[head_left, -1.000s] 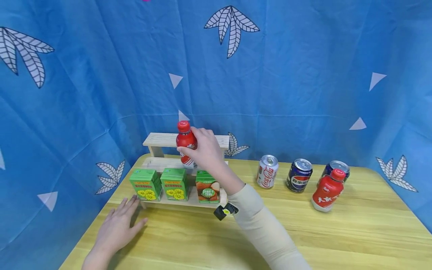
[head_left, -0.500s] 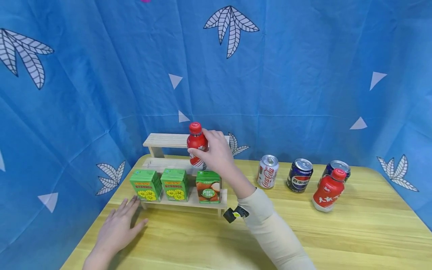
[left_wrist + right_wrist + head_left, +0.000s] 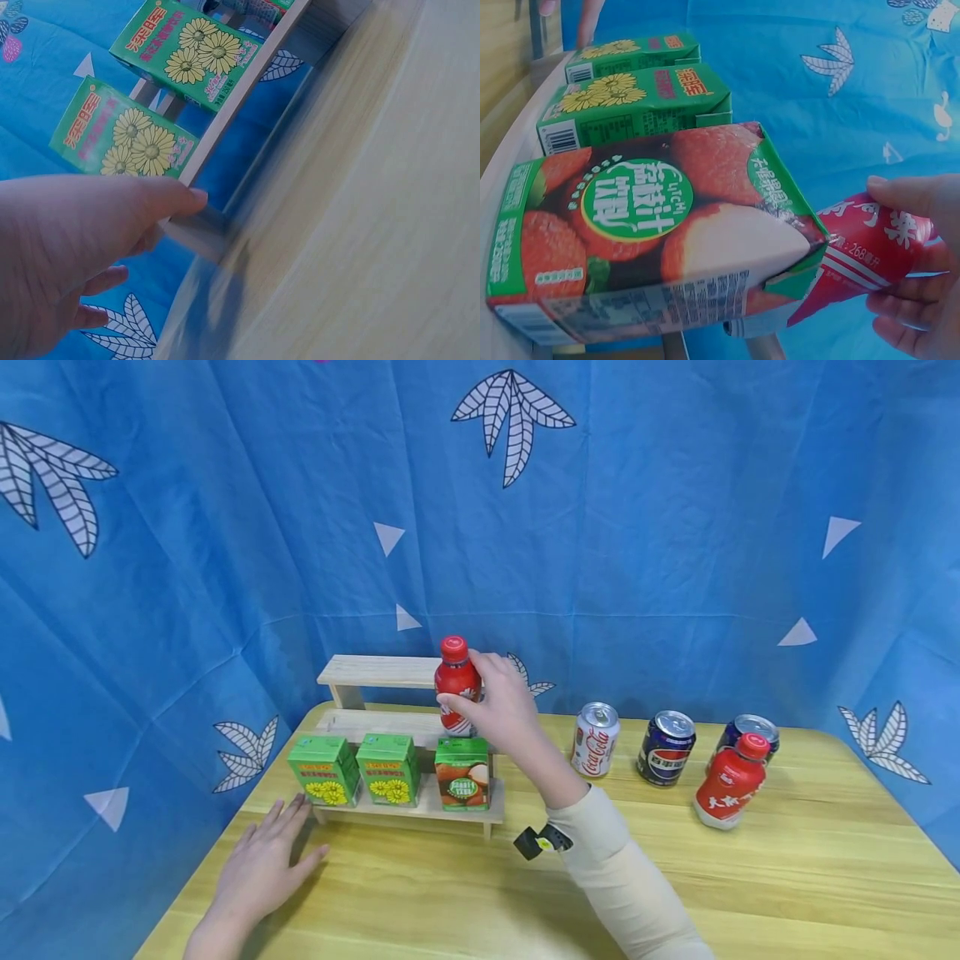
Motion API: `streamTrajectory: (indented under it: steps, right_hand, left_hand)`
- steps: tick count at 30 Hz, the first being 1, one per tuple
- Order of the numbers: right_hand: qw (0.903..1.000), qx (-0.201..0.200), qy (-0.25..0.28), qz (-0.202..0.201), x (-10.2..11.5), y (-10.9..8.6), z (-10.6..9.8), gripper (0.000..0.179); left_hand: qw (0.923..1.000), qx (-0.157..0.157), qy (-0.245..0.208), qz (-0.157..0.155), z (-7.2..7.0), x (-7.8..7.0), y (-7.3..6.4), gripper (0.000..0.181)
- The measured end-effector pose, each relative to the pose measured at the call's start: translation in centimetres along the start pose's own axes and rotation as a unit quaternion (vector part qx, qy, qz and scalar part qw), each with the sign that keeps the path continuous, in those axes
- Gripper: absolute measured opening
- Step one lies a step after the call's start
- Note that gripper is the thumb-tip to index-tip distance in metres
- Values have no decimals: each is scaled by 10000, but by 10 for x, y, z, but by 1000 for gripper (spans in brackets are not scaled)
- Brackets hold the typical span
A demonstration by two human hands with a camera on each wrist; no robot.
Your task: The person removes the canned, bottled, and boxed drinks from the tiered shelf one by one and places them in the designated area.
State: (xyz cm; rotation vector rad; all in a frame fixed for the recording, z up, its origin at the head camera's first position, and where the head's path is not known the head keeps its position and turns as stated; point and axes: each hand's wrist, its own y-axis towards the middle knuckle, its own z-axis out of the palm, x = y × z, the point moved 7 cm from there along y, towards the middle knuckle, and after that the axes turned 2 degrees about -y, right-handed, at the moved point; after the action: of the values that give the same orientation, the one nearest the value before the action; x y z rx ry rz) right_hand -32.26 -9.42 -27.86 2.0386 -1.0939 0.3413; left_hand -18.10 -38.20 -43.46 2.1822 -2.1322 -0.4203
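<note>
My right hand grips a red bottle with a red cap, thumb on one side and fingers on the other. The bottle stands upright at the right end of the wooden rack's middle step, behind a lychee juice carton. In the right wrist view that carton hides the lower part of the bottle. My left hand has its fingers spread by the rack's front left corner, below a green drink carton with yellow flowers. In the left wrist view its thumb is at the rack's lower edge.
A second green flower carton stands on the lowest step. To the right on the wooden table are a Coca-Cola can, a dark blue can, another dark can and a second red bottle. A blue curtain hangs behind.
My right hand has moved the red bottle rightward along the rack, from behind the middle to behind the lychee carton. My left hand has stayed in place.
</note>
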Motion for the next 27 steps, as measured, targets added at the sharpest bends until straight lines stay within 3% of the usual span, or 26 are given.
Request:
streamTrajectory:
  steps: [10, 18, 27]
  right_hand:
    - [9991, -232, -259, -237, -4, -11, -11, 68]
    - [9983, -481, -221, -245, -16, -17, -21, 67]
    - [9984, -485, -208, -182, -29, -25, -30, 68]
  left_hand:
    - [10000, -6, 8, -6, 1, 0, 1, 77]
    - [10000, -14, -21, -9, 0, 1, 1, 76]
    - [10000, -3, -22, 5, 1, 1, 0, 77]
